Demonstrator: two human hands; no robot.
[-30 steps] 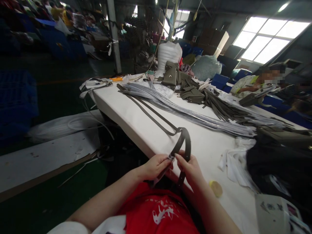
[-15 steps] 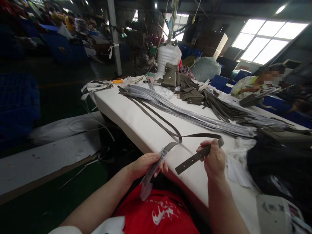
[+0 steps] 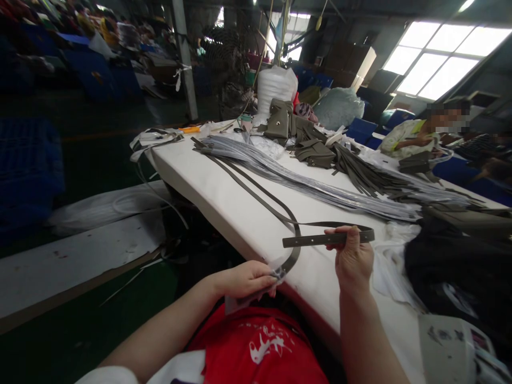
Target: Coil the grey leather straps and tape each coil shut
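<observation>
A long dark olive strap (image 3: 264, 202) lies looped over the white table (image 3: 200, 184), both its ends coming toward me. My right hand (image 3: 354, 258) pinches one end, which has punched holes and points left, roughly level, above the table. My left hand (image 3: 252, 280) is closed around the other end at the table's near edge. Clear plastic film (image 3: 240, 303) wraps that end and hangs below my fingers. What lies inside the film under the left hand is hidden.
A bundle of plastic-sleeved straps (image 3: 304, 181) stretches across the table. Behind it lie olive bags (image 3: 278, 122) and loose straps (image 3: 356, 170). Dark cloth (image 3: 452, 266) is at right. A co-worker (image 3: 412, 138) sits across the table. White boards (image 3: 80, 256) lie at left.
My right hand has turned the holed end from slanting downward to nearly level. My left hand has moved slightly down and right with the film-wrapped end, its back now turned up more.
</observation>
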